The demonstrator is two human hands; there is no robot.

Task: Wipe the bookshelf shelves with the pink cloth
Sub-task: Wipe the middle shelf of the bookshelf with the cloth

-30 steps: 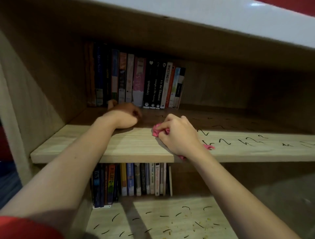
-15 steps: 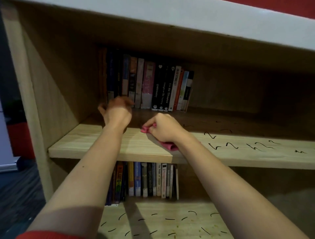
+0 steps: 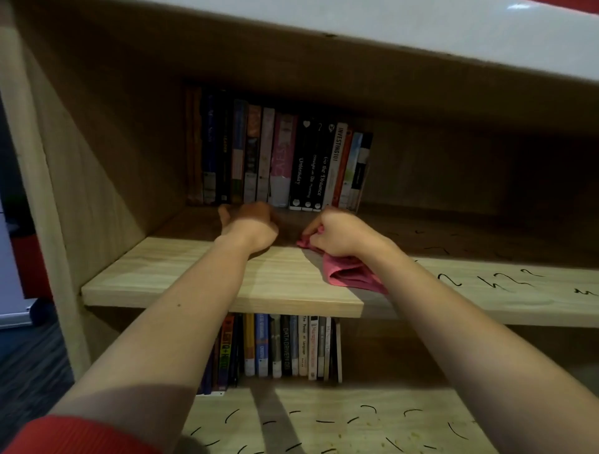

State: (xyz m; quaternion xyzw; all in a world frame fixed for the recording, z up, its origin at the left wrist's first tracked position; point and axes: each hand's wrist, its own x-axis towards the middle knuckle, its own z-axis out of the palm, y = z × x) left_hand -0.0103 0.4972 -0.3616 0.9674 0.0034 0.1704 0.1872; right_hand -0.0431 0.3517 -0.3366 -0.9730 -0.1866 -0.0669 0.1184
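Left of the bookshelf (image 3: 97, 168) we see a dark floor (image 3: 30, 366), a red panel (image 3: 34, 259) behind it and a white board (image 3: 11, 285) at far left; a red wall (image 3: 590, 4) shows above.

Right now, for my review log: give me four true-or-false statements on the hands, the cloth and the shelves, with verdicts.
1. The right hand grips the pink cloth on the middle shelf. True.
2. The left hand is pulling a book out of the row. False: it rests on the middle shelf in front of the upright books, and none is pulled out.
3. Black marks lie on the middle shelf to the right of the cloth. True.
4. The lower shelf has no marks. False: dark strokes are scattered across it.
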